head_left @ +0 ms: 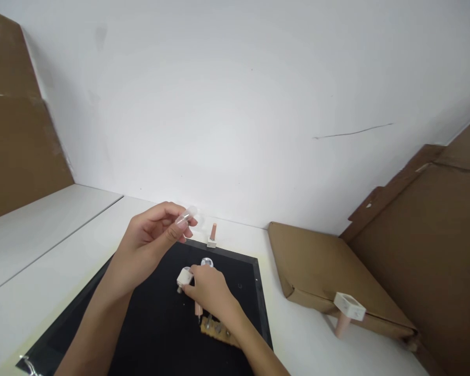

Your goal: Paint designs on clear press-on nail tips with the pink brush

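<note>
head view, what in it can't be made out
Pink handle, head view: upper end hidden by the right hand.
Tan strip, head view: right end hidden by the right forearm.
Clear tube in the left hand, head view: too small to tell what, if anything, is inside.
Shiny thing, lower left of head view: cut off by the bottom edge.
</note>
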Demonstrator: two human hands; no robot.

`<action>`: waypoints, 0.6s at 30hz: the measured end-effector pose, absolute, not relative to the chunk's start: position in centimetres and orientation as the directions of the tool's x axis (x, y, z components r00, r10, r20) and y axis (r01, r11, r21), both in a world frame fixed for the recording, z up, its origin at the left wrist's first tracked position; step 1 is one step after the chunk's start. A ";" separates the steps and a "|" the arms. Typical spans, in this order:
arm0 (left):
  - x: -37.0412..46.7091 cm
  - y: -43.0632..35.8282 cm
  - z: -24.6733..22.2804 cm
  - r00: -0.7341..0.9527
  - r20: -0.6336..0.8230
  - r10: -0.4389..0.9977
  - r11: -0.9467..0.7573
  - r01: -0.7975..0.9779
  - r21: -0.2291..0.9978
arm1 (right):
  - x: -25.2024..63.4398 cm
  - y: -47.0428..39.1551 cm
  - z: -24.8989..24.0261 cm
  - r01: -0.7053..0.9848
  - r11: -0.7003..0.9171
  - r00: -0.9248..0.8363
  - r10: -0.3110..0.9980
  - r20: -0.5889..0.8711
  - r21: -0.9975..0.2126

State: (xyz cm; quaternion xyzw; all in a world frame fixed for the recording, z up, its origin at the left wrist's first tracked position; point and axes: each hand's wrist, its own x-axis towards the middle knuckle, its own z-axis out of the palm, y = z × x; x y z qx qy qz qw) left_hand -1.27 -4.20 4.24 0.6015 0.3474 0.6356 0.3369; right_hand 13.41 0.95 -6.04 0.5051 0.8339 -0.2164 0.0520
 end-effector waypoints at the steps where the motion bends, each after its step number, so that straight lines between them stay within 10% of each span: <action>1: -1.3 -4.2 4.3 -0.050 0.527 0.848 -0.528 -0.010 0.849 | 13.6 1.1 -6.0 0.858 0.391 -0.488 0.820 -0.298 -0.332; 18: -1.2 -4.3 3.9 -0.107 0.498 0.861 -0.500 0.010 0.866 | 21.1 -1.2 3.1 0.461 0.271 -0.531 0.847 -0.018 -0.845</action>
